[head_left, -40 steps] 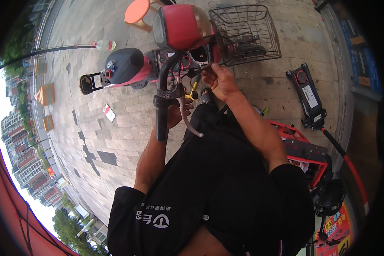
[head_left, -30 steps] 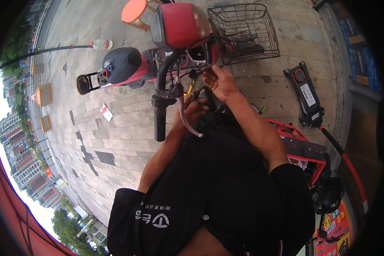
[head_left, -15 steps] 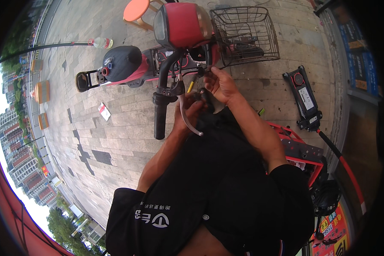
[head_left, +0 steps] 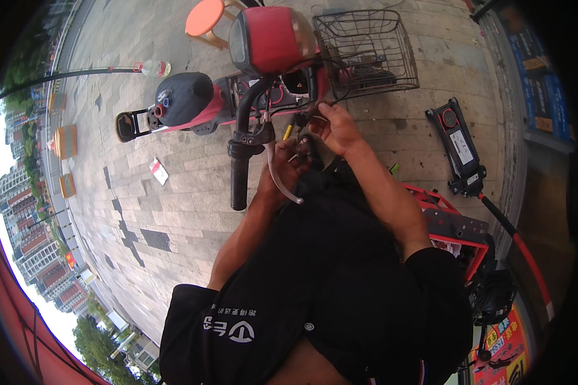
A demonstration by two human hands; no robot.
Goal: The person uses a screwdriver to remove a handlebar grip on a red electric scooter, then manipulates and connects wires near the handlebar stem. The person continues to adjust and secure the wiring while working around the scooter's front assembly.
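A red electric scooter [head_left: 273, 38] stands side-on before me, with a black handlebar grip [head_left: 239, 183] and silver brake lever [head_left: 281, 176] pointing toward me. My right hand [head_left: 334, 128] is closed in a pinch on a dark cable [head_left: 321, 117] right of the handlebar. Below the cables, my left hand [head_left: 289, 163] has curled fingers, partly behind the brake lever, around a small item I cannot make out. A yellow-handled tool [head_left: 288, 133] shows just above those fingers; whether they grip it, I cannot tell.
A wire basket [head_left: 385, 45] is on the scooter's right. An orange stool [head_left: 203, 18] stands behind. A floor jack [head_left: 456, 144] with a long handle lies right on the paving [head_left: 173, 212], beside a red toolbox [head_left: 462, 253]. A bottle [head_left: 154, 67] hangs on a pole at left.
My left hand has moved rightward from behind the handlebar grip to below the cables. My right hand has shifted slightly, still at the cable; the scooter stays in place.
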